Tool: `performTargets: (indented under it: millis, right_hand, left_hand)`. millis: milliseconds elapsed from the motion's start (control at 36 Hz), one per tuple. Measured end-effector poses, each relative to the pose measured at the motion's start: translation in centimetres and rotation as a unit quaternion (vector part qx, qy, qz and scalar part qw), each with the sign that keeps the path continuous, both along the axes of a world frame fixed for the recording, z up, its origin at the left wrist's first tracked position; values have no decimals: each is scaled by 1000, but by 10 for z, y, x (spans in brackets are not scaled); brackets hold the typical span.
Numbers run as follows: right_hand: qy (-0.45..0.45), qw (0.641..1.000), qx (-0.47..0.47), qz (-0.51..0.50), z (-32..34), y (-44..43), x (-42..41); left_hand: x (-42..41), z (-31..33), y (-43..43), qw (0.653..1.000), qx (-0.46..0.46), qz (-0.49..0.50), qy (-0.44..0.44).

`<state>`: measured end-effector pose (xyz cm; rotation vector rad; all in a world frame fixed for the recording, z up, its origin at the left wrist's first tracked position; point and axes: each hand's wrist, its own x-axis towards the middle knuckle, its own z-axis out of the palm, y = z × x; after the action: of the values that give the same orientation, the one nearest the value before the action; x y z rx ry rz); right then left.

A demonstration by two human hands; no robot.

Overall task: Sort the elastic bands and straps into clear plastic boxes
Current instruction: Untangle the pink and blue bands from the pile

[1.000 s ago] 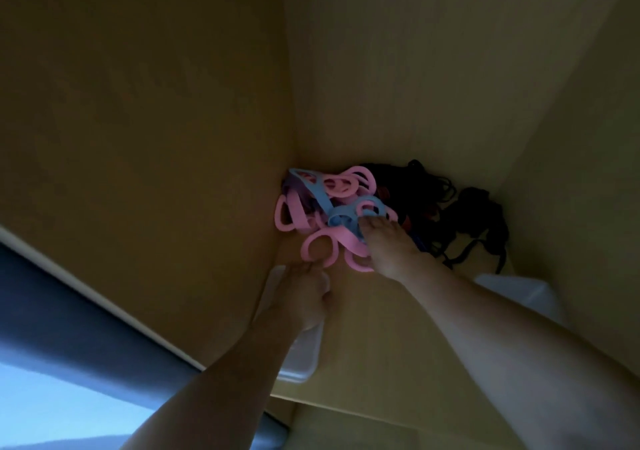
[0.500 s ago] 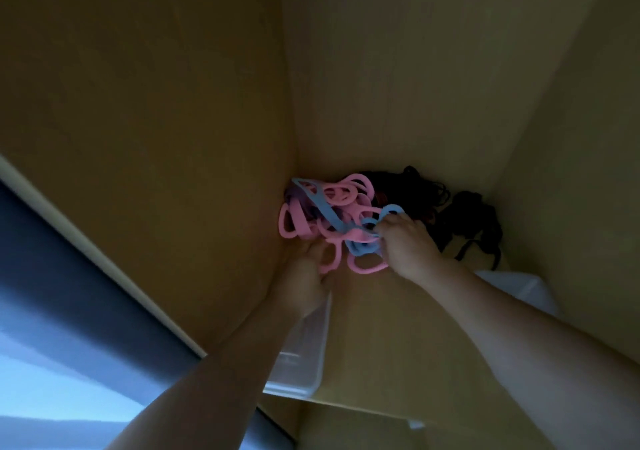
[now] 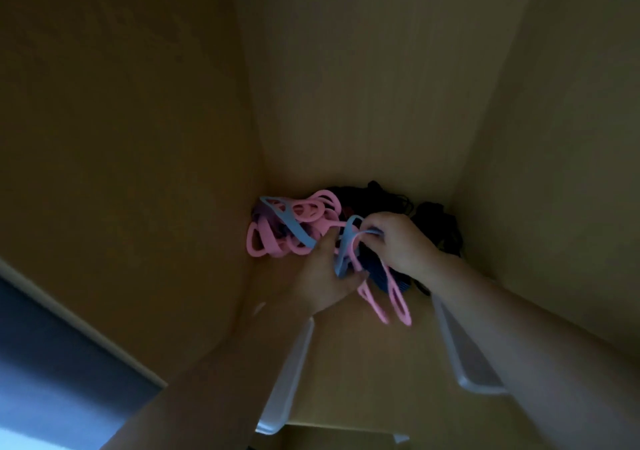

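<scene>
Dim wooden cupboard (image 3: 363, 86), tan panels closing in on every side, view aimed into the far corner. Just right of centre, right hand (image 3: 403, 245) with fingers curled tight, pinching the top of a light-blue band (image 3: 346, 248) between thumb and fingertips (image 3: 375, 238). Band stretched into a long loop slanting down and to the left. Trailing from beneath the same hand, two pink bands (image 3: 398, 302), lower ends hanging free toward lower centre.

Directly left, left hand (image 3: 320, 276), touching the lower end of the light-blue band, thumb stuck out to the right under the loop, fingers reaching up toward the heap. Impossible to tell whether gripping or merely resting against it.

Beyond those fingers, in the back left corner, pile of bands (image 3: 273, 238), mostly pink with one blue strip across the top. Behind the right hand, against the back panel, tangled black straps (image 3: 441, 221). Under the right wrist, dark blue item (image 3: 377, 276), too murky to identify.

Nearer the camera, on the shelf floor (image 3: 363, 363), clear plastic box (image 3: 294, 373) beside the left forearm and second clear plastic box (image 3: 464, 363) by the right forearm, well apart. Lower left of the frame, dark blue-grey surface (image 3: 52, 363) outside the cupboard's pale edge.
</scene>
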<state>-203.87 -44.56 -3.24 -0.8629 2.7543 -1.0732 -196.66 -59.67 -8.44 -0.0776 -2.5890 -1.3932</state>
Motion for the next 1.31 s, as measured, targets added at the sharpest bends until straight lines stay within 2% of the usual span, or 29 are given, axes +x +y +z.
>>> performTargets:
  millis: [111, 250, 306, 472, 556, 639, 750, 833, 917, 972, 1111, 1222, 1306]
  right_hand:
    - [-31, 999, -39, -20, 1, -4, -1]
    - [-60, 998, -28, -13, 4, 1, -5]
    - [-62, 998, -1, 0, 4, 6, -7]
    - [-1, 998, 61, -18, -3, 8, -15]
    - [20, 997, 60, -51, -2, 5, -16]
    - [-12, 992, 101, -79, 2, 9, -21]
    - [-58, 989, 127, -58, 9, 10, -19]
    - [-58, 997, 50, -17, 23, 1, -5]
    - [-183, 976, -64, 96, 32, -11, 8]
    - [-230, 960, -93, 131, 29, -19, 12]
    - [-178, 976, -78, 100, 19, -33, 13]
    - [-157, 981, -42, 109, 16, -31, 2]
    - [-167, 980, -29, 106, 13, -31, -7]
  left_hand:
    - [-7, 0, 6, 997, -24, 67, 25]
    - [-14, 11, 6, 978, -140, 133, 76]
    - [-15, 12, 1, 979, -137, 136, 67]
    - [-8, 13, -10, 974, -156, 57, 155]
    - [-6, 15, -11, 971, -151, 70, 175]
    - [-2, 24, -16, 981, -103, 93, 135]
    - [-4, 38, -24, 979, -134, 70, 136]
    - [-5, 44, -28, 980, -138, 76, 119]
    - [-3, 47, -31, 981, -121, 103, 114]
    - [0, 47, -33, 980, -104, 118, 120]
    - [14, 44, -43, 984, -84, 125, 98]
    - [26, 36, -49, 992, -63, 109, 6]
    - [37, 30, -55, 989, -107, 88, -49]
